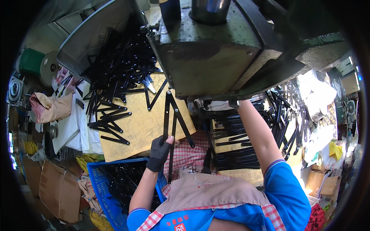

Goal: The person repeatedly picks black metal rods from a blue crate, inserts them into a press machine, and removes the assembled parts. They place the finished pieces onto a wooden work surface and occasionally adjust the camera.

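My left hand (160,150), in a dark dotted glove with bare fingertips, grips a black folding linkage of flat metal bars (179,121) joined by rivets. The linkage stands in a zigzag over the front edge of the yellow board on the left. My right forearm reaches up under the head of a green press machine (214,66); the hand itself is hidden behind it. Below the machine on the right lie rows of black flat metal bars (231,124). A large pile of riveted black linkages (124,63) spreads over the left board.
A grey plastic bin (83,37) lies tipped behind the left pile. A blue plastic crate (96,184) of black parts stands by my left arm. More black bars (281,115) lie at the right. A cardboard box (59,190) is at the far left.
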Motion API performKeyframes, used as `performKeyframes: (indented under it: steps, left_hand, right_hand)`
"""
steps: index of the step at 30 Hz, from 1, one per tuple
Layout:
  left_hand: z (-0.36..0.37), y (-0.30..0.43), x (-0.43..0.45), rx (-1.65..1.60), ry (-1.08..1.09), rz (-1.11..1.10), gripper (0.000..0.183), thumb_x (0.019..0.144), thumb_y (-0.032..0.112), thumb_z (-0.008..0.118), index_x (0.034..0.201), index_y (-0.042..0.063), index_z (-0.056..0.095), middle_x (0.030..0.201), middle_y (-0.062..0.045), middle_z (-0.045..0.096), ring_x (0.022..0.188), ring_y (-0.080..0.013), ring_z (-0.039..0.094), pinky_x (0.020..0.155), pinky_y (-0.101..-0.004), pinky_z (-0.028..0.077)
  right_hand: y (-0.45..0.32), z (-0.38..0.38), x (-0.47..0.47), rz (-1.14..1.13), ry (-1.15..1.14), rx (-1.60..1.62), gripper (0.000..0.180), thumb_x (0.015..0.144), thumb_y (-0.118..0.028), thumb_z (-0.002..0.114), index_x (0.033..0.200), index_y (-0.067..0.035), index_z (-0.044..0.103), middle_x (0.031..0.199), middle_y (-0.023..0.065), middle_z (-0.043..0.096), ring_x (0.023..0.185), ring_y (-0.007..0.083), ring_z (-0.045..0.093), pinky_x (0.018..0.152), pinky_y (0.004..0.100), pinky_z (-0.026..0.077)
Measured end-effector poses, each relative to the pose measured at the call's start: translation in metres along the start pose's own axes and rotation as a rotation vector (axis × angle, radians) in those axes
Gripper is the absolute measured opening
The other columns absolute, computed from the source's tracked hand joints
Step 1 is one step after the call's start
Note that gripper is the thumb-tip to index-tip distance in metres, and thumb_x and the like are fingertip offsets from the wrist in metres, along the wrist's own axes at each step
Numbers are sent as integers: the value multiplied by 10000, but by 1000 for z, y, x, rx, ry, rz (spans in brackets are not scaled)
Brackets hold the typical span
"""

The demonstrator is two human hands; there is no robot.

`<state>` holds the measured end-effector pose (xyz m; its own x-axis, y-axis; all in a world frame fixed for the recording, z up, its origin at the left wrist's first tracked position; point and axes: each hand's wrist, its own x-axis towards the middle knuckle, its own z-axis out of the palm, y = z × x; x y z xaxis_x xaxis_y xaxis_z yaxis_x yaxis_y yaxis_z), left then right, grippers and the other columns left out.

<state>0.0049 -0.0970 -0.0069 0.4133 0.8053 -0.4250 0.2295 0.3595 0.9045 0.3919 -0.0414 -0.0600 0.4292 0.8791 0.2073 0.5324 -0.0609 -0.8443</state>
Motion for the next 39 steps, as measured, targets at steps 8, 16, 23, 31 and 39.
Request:
performKeyframes:
  steps: [8, 16, 23, 31, 39]
  left_hand:
    - [-1, -24, -12, 138, -195, -1, 328, 932, 308, 589, 833, 17, 704, 681, -40, 624, 665, -126, 577, 639, -294, 464]
    - [-3, -29, -23, 246, -361, 70, 293, 915, 298, 621, 868, 19, 696, 720, -67, 649, 689, -132, 595, 645, -311, 474]
    - [5, -34, -8, 211, -390, 95, 294, 914, 290, 626, 844, 9, 679, 709, -71, 638, 680, -132, 587, 649, -303, 476]
    - [66, 15, 33, -23, -163, 207, 311, 932, 257, 586, 780, 6, 691, 632, -18, 593, 593, -98, 529, 560, -253, 410]
    - [86, -13, 36, -118, -39, 191, 306, 936, 258, 586, 773, 16, 677, 606, 0, 564, 568, -79, 513, 536, -234, 386]
  right_hand:
    - [-20, 11, -14, 583, -60, 902, 164, 902, -212, 600, 909, -53, 640, 750, 50, 627, 579, 140, 515, 497, 275, 370]
    - [-129, 32, -69, 295, -302, 465, 110, 911, -158, 631, 875, -54, 627, 672, -9, 584, 489, 23, 403, 420, 186, 269]
    - [-117, 41, -73, 153, -283, 489, 123, 919, -167, 623, 869, -55, 630, 657, -26, 575, 508, 38, 418, 454, 209, 305]
    - [-97, 37, -77, -217, -145, -24, 172, 904, -128, 528, 1015, -23, 607, 990, 116, 609, 952, 287, 590, 858, 401, 447]
    - [-82, 44, -64, -284, -149, -94, 237, 947, -251, 504, 1017, -47, 601, 989, 94, 608, 927, 262, 596, 826, 398, 466]
